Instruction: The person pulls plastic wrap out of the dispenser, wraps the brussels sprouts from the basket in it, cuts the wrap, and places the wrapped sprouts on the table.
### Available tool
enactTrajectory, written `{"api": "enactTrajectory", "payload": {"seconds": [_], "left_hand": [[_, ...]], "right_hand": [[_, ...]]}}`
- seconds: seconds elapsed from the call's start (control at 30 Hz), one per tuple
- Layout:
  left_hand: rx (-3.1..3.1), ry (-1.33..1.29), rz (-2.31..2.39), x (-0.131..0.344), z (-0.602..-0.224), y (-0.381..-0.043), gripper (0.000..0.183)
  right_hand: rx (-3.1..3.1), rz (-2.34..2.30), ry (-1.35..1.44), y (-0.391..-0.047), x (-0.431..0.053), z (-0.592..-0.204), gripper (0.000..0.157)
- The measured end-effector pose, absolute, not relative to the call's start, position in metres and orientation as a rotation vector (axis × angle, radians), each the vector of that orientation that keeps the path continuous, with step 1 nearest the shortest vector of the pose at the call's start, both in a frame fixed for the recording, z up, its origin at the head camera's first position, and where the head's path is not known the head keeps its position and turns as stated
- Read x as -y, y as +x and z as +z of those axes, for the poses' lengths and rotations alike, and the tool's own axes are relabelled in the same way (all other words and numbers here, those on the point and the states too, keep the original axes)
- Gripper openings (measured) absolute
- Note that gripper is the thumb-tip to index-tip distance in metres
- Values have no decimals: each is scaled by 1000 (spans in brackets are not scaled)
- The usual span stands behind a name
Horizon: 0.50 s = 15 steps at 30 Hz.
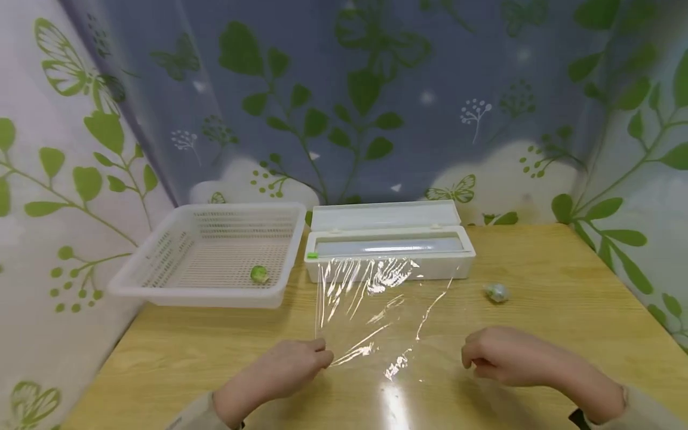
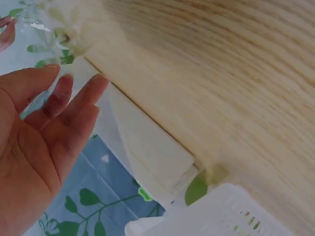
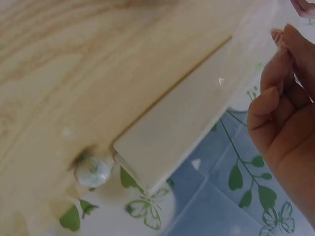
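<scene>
A clear sheet of plastic wrap (image 1: 371, 322) stretches toward me from a white wrap dispenser (image 1: 469, 248) whose lid stands raised. My left hand (image 1: 292, 367) pinches the sheet's near left corner between thumb and fingers. On the other side, my right hand (image 1: 505, 355) pinches the near right corner, thumb against index finger in the right wrist view. Both hands are just above the table, with the film spread between them. To the right of the dispenser lies a small film-wrapped ball (image 1: 497, 292), greenish inside.
A white plastic basket (image 1: 199, 292) stands left of the dispenser, with one Brussels sprout (image 1: 259, 274) in it. The wooden table (image 1: 559, 269) meets patterned cloth (image 1: 376, 119) at the back and sides. A green slider (image 1: 312, 255) sits on the dispenser's left end.
</scene>
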<state>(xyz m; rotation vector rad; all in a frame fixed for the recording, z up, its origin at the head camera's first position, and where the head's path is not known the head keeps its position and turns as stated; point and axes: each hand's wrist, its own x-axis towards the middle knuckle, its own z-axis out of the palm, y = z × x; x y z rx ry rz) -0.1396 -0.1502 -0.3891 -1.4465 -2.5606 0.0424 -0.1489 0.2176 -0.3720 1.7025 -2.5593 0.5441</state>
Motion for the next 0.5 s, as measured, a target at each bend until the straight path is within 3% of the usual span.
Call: {"api": "enactTrajectory", "payload": {"seconds": [0.5], "left_hand": [[2508,-1582,199,139,-400,-147,14]], "right_hand": [[2669,529,1706,-149,-229,-399,26]]}}
